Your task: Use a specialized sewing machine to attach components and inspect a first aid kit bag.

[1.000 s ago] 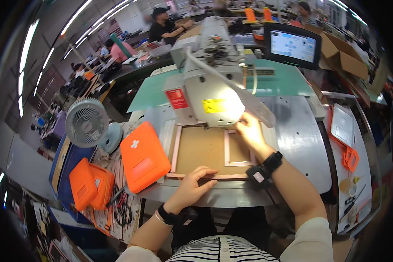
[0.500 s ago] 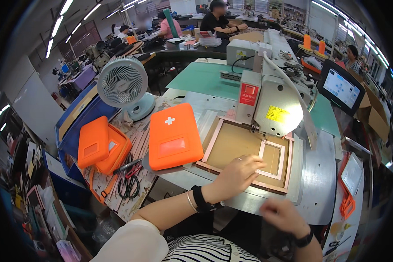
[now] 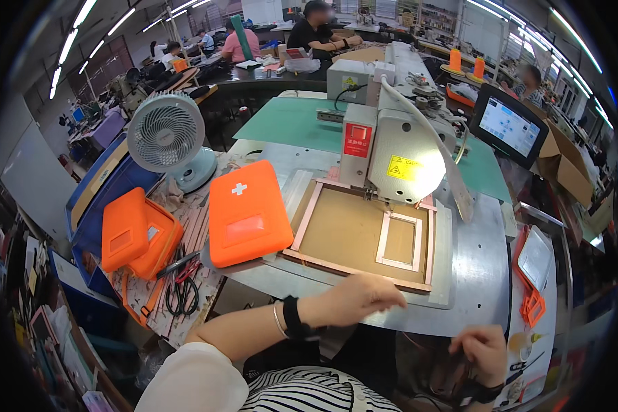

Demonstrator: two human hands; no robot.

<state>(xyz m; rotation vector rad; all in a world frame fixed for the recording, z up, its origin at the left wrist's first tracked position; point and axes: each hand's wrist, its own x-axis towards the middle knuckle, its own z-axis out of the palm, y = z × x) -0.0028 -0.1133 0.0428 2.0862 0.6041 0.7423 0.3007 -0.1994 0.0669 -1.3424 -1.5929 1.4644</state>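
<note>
My left hand (image 3: 359, 300), with a black band and a bangle at the wrist, hovers over the front edge of the metal sewing-machine table (image 3: 475, 264). Its fingers are loosely bent and nothing shows in them. Farther right and nearer to me is my right hand (image 3: 484, 349), fingers slack and slightly apart, also without a visible object. Beyond my left hand, a brown template board (image 3: 336, 223) edged with pink strips lies under the head of the sewing machine (image 3: 399, 154). Toward its right side sits a smaller pink-edged rectangular frame (image 3: 383, 237).
To the left are an orange first-aid case (image 3: 250, 199), more orange cases (image 3: 125, 230), scissors (image 3: 182, 295) and a fan (image 3: 168, 134). A control screen (image 3: 508, 127) stands at the right. Orange pieces (image 3: 531, 305) lie on a side surface; co-workers sit farther back.
My left hand has drawn back toward me, off the small frame on the template. My right hand has moved right and slightly nearer. The whole view has shifted a little.
</note>
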